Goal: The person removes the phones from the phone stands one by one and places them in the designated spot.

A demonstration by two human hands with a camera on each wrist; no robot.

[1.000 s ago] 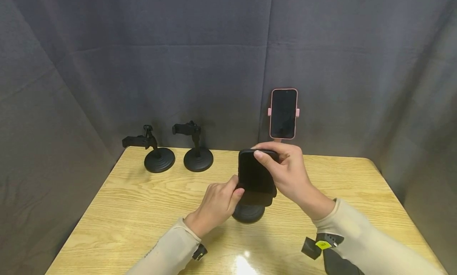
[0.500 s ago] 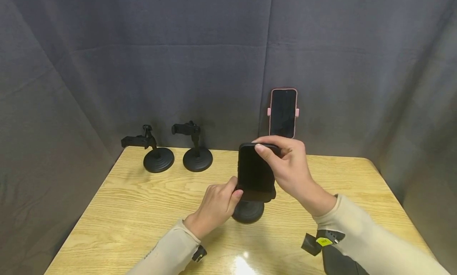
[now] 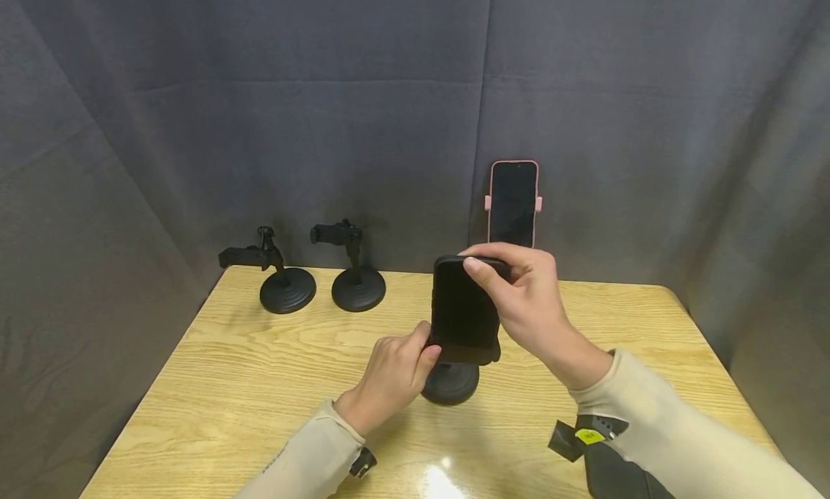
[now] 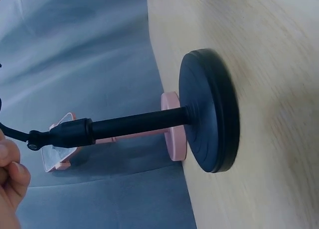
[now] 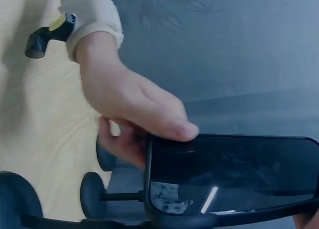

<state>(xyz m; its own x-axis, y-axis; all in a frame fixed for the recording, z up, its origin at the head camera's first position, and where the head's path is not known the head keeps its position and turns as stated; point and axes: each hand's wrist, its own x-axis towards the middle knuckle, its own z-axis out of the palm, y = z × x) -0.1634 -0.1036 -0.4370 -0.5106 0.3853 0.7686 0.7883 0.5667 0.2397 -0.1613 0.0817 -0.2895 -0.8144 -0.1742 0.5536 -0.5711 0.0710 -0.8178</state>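
Phone (image 3: 463, 308): black, upright, its screen toward the person, held in front of a black stand (image 4: 134, 123); I could not tell whether the stand's clamp had hold of it.
Right hand (image 3: 530, 297): pinched the phone's upper right corner, thumb on the screen side, fingers behind.
Left hand (image 3: 391, 371): gripped the phone's lower left side, thumb at the front edge, fingers curled and partly hidden.
Stand: rose from a round base that lay flat on the table (image 3: 259, 398), just below the phone.
Back left: an outer stand (image 3: 288, 291) and an inner stand (image 3: 359, 290) stood apart near the far edge, both black, clamps reaching left.
Back right: a pink-cased phone (image 3: 513, 204) sat upright on a pink stand (image 4: 175, 143), its lower end behind the right hand.
Lower right: a dark object (image 3: 612, 474) lay partly under the right sleeve (image 3: 687, 434).
Curtain (image 3: 311, 139): grey, behind the table.
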